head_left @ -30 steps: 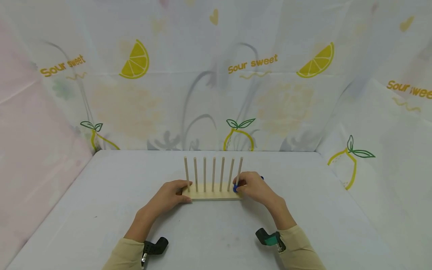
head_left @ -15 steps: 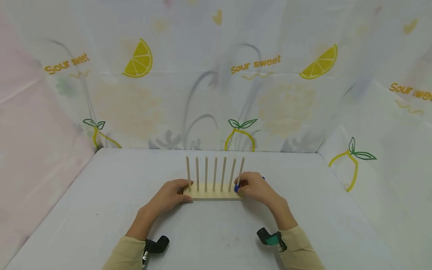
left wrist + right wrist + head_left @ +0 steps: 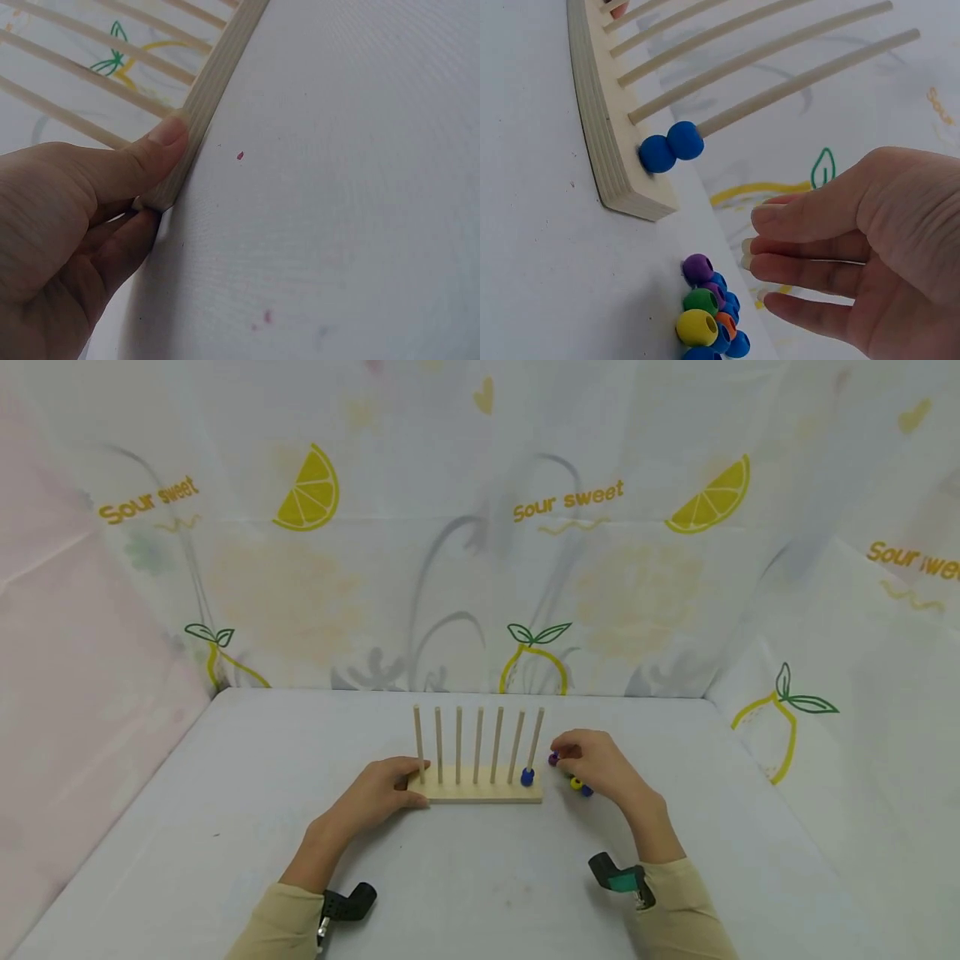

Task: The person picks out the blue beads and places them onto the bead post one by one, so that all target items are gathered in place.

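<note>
A pale wooden peg board (image 3: 480, 792) with a row of upright pegs stands on the table. My left hand (image 3: 382, 789) grips its left end; in the left wrist view the thumb lies along the front edge. Two blue beads (image 3: 685, 140) sit stacked at the foot of the rightmost peg. Beyond the board's right end, my right hand (image 3: 596, 764) hovers over a cluster of loose beads. No bead shows between its loosely bent fingers. A purple bead (image 3: 697, 268), a green bead (image 3: 700, 301) and a yellow bead (image 3: 697, 328) lie in that cluster, partly hidden by the hand in the head view.
Several blue beads and an orange bead (image 3: 726, 324) lie among the loose ones. A white cloth covers the table (image 3: 465, 877). Behind it hangs a lemon-print curtain (image 3: 480, 568), and more cloth flanks both sides.
The right hand has let go of the blue bead on the rightmost peg and moved right to the loose beads. The left hand stays on the board.
</note>
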`<state>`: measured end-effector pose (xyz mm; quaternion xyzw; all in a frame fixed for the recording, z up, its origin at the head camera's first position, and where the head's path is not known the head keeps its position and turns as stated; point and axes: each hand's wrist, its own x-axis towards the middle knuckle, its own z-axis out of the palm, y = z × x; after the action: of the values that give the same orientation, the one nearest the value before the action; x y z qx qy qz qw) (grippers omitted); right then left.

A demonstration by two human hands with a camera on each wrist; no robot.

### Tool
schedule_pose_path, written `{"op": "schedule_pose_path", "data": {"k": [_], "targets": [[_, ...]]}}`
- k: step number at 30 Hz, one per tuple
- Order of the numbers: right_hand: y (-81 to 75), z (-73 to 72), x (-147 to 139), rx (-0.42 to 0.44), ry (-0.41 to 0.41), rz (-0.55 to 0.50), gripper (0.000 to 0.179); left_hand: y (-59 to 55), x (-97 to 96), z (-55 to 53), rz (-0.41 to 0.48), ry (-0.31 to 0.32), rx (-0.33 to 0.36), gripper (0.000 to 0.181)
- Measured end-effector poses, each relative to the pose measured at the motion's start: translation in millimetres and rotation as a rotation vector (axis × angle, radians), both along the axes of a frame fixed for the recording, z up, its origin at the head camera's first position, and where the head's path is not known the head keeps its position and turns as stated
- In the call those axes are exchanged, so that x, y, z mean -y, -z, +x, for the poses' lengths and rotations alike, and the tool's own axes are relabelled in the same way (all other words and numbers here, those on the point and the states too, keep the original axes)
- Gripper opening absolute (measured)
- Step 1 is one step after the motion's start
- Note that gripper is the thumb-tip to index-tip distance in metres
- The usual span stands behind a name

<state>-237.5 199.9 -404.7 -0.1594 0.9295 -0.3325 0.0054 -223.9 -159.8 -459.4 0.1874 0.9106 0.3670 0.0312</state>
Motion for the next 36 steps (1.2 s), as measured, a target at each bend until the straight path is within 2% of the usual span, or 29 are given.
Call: {"op": "schedule_pose_path", "data": {"k": [6, 16, 22, 27, 36], "targets": [[-0.2, -1.7, -8, -0.009, 0.047, 0.061, 0.023, 0.5, 0.2, -0.4, -0.004, 0.000, 0.001, 0.058], [-2.1, -1.2, -16, -0.019, 0.065, 0.087, 0.023, 0.9, 0.6, -0.7, -0.021, 0.004, -0.021, 0.056], [-0.3, -1.8, -21, -0.017, 0.115, 0.130, 0.024, 0.1, -0.3, -0.5, -0.017, 0.006, -0.016, 0.057], [2.8, -4.0, -23, -0.013, 0.141, 0.165, 0.024, 0.2, -0.5, -0.9, -0.016, 0.000, -0.011, 0.057], [17.2, -10.3, -29, -0.020, 0.172, 0.181, 0.030, 1.5, -0.6, -0.5, -0.016, 0.006, -0.018, 0.055]]}}
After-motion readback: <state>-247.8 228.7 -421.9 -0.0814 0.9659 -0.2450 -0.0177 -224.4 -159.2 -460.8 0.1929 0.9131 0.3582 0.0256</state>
